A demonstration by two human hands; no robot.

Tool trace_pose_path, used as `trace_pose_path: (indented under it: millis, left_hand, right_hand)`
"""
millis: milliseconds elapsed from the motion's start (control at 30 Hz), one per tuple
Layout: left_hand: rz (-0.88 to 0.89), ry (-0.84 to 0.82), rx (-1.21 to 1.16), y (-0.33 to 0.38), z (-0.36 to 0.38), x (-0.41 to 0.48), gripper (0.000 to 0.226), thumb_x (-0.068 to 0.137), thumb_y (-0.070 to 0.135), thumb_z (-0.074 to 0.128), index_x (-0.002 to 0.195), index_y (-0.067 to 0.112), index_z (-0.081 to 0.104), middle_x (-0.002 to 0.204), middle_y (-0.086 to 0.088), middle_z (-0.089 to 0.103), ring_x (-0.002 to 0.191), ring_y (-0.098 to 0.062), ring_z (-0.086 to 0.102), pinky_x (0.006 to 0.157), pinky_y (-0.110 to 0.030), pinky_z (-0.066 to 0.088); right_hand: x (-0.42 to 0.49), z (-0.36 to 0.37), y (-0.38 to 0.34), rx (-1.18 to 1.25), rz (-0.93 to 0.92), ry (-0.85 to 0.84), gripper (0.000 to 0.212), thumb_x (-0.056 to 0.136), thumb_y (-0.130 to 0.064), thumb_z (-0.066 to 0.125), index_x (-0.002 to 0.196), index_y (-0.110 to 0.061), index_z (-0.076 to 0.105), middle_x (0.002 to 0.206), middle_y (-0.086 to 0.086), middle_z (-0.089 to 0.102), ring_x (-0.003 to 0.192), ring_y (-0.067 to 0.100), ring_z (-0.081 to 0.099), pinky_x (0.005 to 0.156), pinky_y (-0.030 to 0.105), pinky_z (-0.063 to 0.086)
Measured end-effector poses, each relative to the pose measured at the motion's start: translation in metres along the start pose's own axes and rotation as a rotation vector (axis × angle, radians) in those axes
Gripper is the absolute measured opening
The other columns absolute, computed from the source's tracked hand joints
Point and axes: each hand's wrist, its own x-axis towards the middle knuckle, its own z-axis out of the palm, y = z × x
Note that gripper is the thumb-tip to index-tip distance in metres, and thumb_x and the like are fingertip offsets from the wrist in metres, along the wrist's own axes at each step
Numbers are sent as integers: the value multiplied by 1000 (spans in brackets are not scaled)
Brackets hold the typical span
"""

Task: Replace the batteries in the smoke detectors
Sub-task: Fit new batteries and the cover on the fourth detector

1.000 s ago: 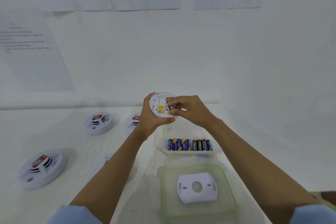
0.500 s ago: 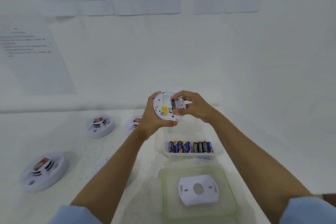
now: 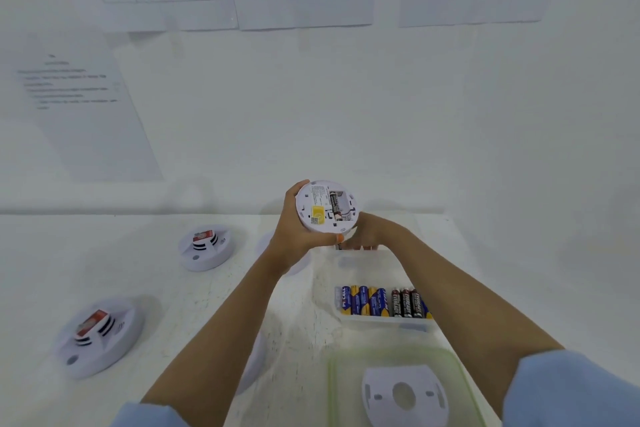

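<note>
My left hand grips a round white smoke detector above the table, its back turned to me. Its battery bay is uncovered and holds one black battery beside a bare slot. My right hand is lower, just behind and under the detector, fingers pointing down over the far end of a clear tray. At its fingertips it seems to pinch a small dark battery, mostly hidden. A row of blue-yellow and black batteries lies in the tray's near end.
Two more smoke detectors sit face up on the white table at left; a third is partly hidden by my left wrist. A green-rimmed clear lid near me carries a white mounting plate. Papers hang on the wall.
My right hand left the detector's battery bay and dropped to the tray's far end. One slot in the bay is now bare. My left hand still holds the detector.
</note>
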Motion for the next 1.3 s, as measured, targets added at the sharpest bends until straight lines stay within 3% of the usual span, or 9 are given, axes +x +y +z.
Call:
trace_pose_path:
  millis: [67, 167, 267, 467, 633, 800, 900, 1000, 1300]
  left_hand:
    - [5, -9, 12, -2, -1, 1, 95, 51, -5, 79, 130, 10, 29, 117, 9, 47, 101, 14, 52, 78, -9, 48]
    - [-1, -9, 8, -5, -2, 2, 93, 50, 1, 77, 129, 14, 29, 117, 9, 47, 102, 14, 52, 79, -9, 47]
    - [-11, -8, 1, -9, -1, 3, 95, 51, 3, 78, 131, 14, 29, 120, 8, 47, 106, 8, 52, 81, -12, 48]
    - [-16, -11, -10, -10, -2, 0, 94, 55, -16, 78, 130, 13, 29, 119, 8, 47, 105, 8, 53, 78, -12, 49]
    - [1, -2, -21, -7, -2, -5, 88, 59, -21, 73, 127, 14, 30, 116, 9, 47, 106, -3, 52, 77, -11, 49]
    - [3, -30, -40, -1, 4, -10, 95, 52, -8, 81, 128, 18, 30, 118, 9, 47, 109, -6, 52, 80, -16, 51]
    - [-1, -54, -59, 4, 9, -13, 95, 50, -5, 79, 127, 22, 31, 119, 11, 48, 107, 0, 54, 78, -18, 52]
    - [15, -54, -59, 7, 13, -16, 95, 49, -2, 78, 128, 21, 31, 120, 9, 48, 109, -3, 54, 82, -21, 52]
    - [24, -28, -134, 21, 19, -29, 106, 44, 7, 84, 134, 17, 28, 125, 0, 49, 112, -10, 55, 84, -29, 54]
  right_hand:
    - [12, 7, 1, -88, -31, 8, 14, 85, -23, 62, 73, -21, 56, 65, -4, 52, 56, 11, 44, 51, 18, 35]
    - [30, 14, 7, -199, -114, 8, 24, 83, -22, 62, 105, -14, 62, 96, 5, 65, 86, 21, 58, 76, 31, 51]
    - [26, 13, 6, -174, -198, 13, 47, 81, -15, 65, 127, -13, 53, 121, 10, 58, 108, 26, 53, 97, 40, 46]
    - [-3, -5, 8, 337, -89, 68, 24, 86, 6, 48, 100, -12, 55, 85, 14, 57, 61, 20, 56, 52, 23, 49]
    - [-43, -48, 7, 793, -209, 385, 26, 76, 11, 65, 96, -1, 54, 63, 7, 63, 59, 22, 55, 51, 19, 52]
    - [-81, -68, -18, 406, -373, 360, 12, 79, 2, 67, 91, 1, 68, 74, 12, 65, 58, 8, 55, 62, 17, 45]
    - [-84, -58, -31, 112, -355, 405, 20, 76, -3, 72, 96, -5, 69, 62, -12, 60, 53, -2, 51, 59, 11, 44]
    - [-87, -48, -34, 180, -354, 509, 33, 70, -5, 77, 99, -7, 63, 81, 4, 61, 61, 4, 52, 61, 24, 48]
    - [-105, -8, -26, 401, -392, 732, 22, 84, -12, 65, 106, -6, 66, 108, 6, 58, 76, 12, 57, 60, 8, 46]
